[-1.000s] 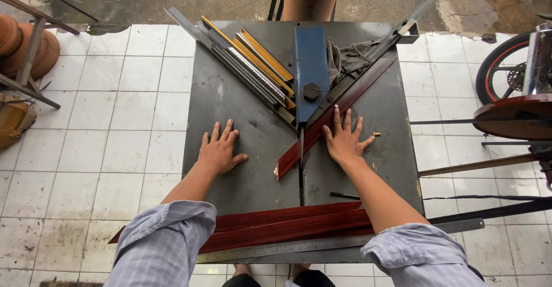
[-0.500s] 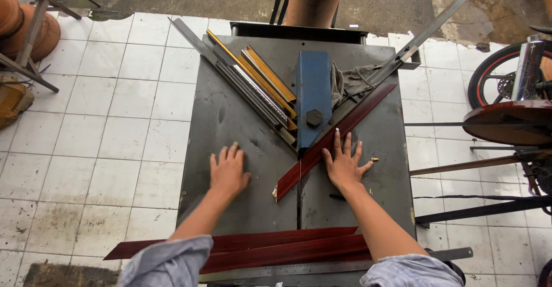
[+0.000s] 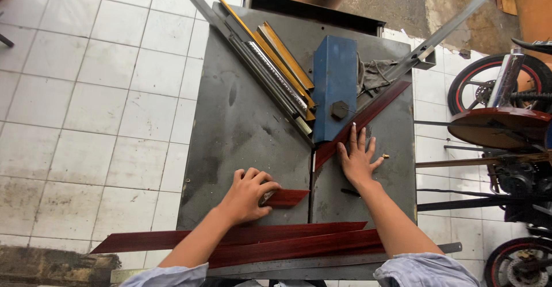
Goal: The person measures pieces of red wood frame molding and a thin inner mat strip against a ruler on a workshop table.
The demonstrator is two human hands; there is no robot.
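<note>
From the head camera: your left hand (image 3: pixel 246 195) has come off its flat rest on the tabletop (image 3: pixel 241 120) and its fingers are now closing on a short red offcut (image 3: pixel 286 197) lying beside the cut slot, so the piece has been severed. Your right hand (image 3: pixel 357 159), fingers spread and gripping nothing, is still pressing the long red moulding strip (image 3: pixel 368 117) against the angled fence (image 3: pixel 270 80) by the blue guard (image 3: pixel 334 86).

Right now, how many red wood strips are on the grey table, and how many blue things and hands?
Red wood strips: 4, one short cut piece in the left hand, one slanted strip under the right hand, two long strips at the near edge.
Blue guard: 1.
Hands: 2, left hand, right hand.
Total: 7.
</note>
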